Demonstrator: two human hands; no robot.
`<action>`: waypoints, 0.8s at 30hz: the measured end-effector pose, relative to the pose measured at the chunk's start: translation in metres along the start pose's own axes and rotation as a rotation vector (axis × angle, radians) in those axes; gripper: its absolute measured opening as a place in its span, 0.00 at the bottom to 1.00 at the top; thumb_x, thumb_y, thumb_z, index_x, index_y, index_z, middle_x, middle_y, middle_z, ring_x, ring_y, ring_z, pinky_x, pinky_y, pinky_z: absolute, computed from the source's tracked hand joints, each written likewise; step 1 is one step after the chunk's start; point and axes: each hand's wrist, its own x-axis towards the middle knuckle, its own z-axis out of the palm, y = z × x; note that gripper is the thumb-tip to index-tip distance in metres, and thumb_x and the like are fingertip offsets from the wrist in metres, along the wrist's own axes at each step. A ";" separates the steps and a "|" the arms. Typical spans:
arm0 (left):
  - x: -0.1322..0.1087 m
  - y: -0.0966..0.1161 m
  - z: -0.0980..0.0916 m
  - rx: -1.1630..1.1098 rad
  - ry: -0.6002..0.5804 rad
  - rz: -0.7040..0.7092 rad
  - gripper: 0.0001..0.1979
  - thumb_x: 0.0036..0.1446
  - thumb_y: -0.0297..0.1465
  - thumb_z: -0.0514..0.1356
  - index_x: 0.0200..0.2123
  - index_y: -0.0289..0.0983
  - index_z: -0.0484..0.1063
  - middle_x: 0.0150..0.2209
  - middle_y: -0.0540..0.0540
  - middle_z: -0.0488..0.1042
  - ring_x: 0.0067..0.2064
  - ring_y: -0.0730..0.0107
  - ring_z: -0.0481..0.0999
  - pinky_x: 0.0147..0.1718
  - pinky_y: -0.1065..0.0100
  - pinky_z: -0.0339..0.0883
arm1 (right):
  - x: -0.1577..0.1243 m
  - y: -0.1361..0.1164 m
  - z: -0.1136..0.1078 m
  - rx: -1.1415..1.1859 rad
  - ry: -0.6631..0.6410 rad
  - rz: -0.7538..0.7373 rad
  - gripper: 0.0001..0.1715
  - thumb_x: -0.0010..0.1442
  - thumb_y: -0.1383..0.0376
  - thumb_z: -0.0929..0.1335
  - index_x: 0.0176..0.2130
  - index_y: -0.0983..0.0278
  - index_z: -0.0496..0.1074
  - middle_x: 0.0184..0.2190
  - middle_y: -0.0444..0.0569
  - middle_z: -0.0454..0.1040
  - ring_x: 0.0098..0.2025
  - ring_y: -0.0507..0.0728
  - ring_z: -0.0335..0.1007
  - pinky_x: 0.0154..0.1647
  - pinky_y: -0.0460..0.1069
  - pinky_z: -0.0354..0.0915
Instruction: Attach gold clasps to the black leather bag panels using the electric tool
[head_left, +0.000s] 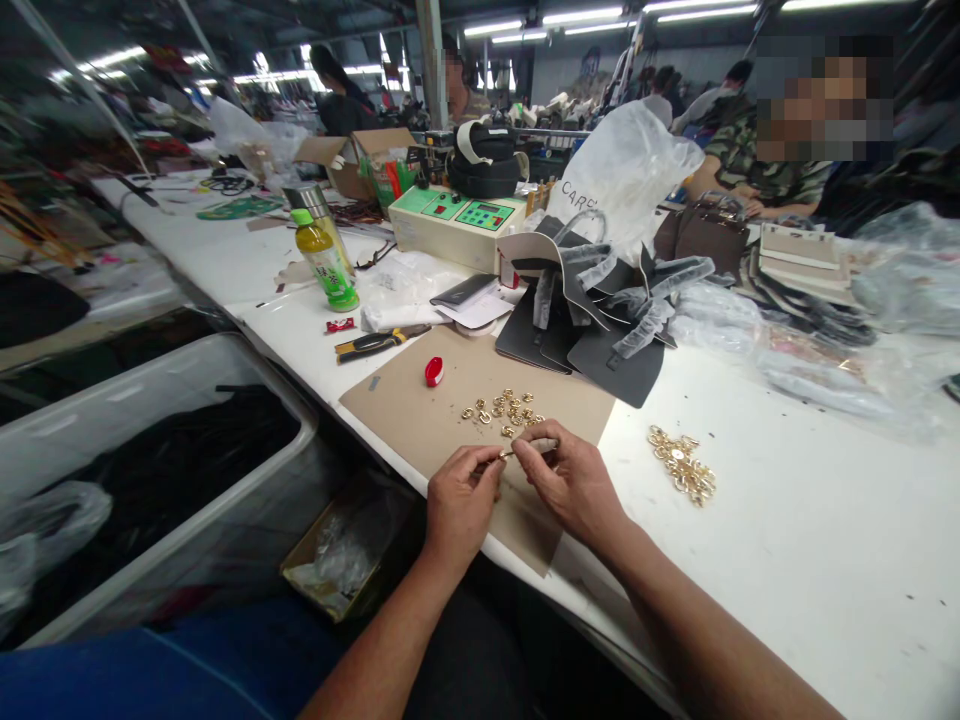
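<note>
My left hand (463, 500) is closed, pinching a small gold metal fitting (503, 455) between thumb and forefinger. Facing it, my right hand (574, 485) grips a slim screwdriver-like tool (545, 443), its thin tip pointing at the fitting. Whether the tip touches it I cannot tell. Just beyond both hands, several loose gold fittings (512, 405) are spread on a brown board (405, 405). A small red open container (434, 372) stands on the same board. Right of my right hand lies a pile of gold hardware (684, 465) on the white table (787, 520).
Yellow-black cutters (382, 343), a green-labelled bottle (326, 262) and a control box (456, 228) stand beyond the board. Dark bag pieces (619, 365) lie at its far right. A white bin (247, 480) is below left. Across the table sits a person in camouflage (780, 170).
</note>
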 end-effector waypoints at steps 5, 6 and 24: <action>-0.006 0.006 0.004 0.179 -0.013 0.219 0.06 0.63 0.34 0.64 0.39 0.43 0.83 0.41 0.46 0.82 0.41 0.62 0.82 0.44 0.64 0.77 | -0.004 0.009 -0.013 0.411 -0.020 0.286 0.22 0.65 0.45 0.70 0.37 0.61 0.71 0.23 0.40 0.71 0.21 0.52 0.68 0.25 0.47 0.62; -0.007 0.009 0.005 0.221 -0.020 0.256 0.06 0.63 0.33 0.64 0.39 0.43 0.83 0.41 0.46 0.83 0.41 0.62 0.82 0.45 0.64 0.76 | -0.008 0.009 -0.017 0.443 0.001 0.300 0.23 0.65 0.45 0.70 0.37 0.62 0.71 0.23 0.40 0.71 0.21 0.52 0.68 0.25 0.47 0.62; 0.019 0.061 0.089 0.710 -0.337 0.591 0.13 0.67 0.37 0.59 0.49 0.44 0.80 0.49 0.45 0.80 0.41 0.62 0.80 0.46 0.63 0.72 | -0.041 0.031 -0.189 0.733 0.829 0.116 0.17 0.57 0.54 0.77 0.36 0.63 0.74 0.24 0.40 0.71 0.22 0.50 0.66 0.23 0.46 0.63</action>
